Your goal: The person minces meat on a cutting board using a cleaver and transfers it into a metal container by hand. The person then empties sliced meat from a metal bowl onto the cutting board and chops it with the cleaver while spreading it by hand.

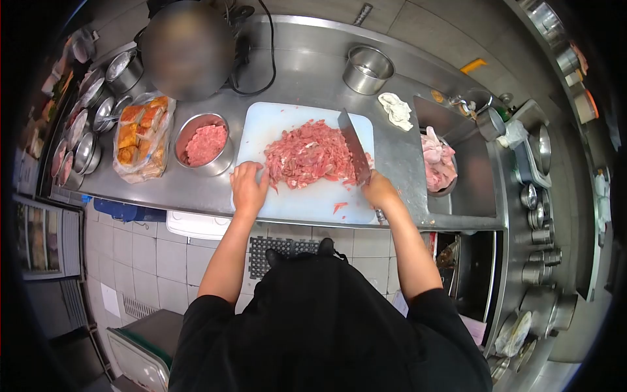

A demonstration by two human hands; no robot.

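Note:
A heap of chopped raw meat [307, 157] covers the middle of a white cutting board [261, 117]. My right hand [381, 189] is closed round the handle of a cleaver [354, 145], whose broad blade stands along the right side of the heap. My left hand [249, 186] rests on the board's left edge, fingers down and thumb apart, holding nothing, just beside the meat. A few loose scraps of meat [339, 207] lie near the board's front edge. Left of the board, a metal pot [225, 160] contains ground meat [206, 144].
A clear bag of browned food pieces [140, 137] sits at the left. Behind the board stands a metal pot [369, 70], with a white cloth [395, 111] nearby. The sink [477, 176] at right holds a bowl of pale raw meat [439, 163]. A black cable [273, 52] loops at the back.

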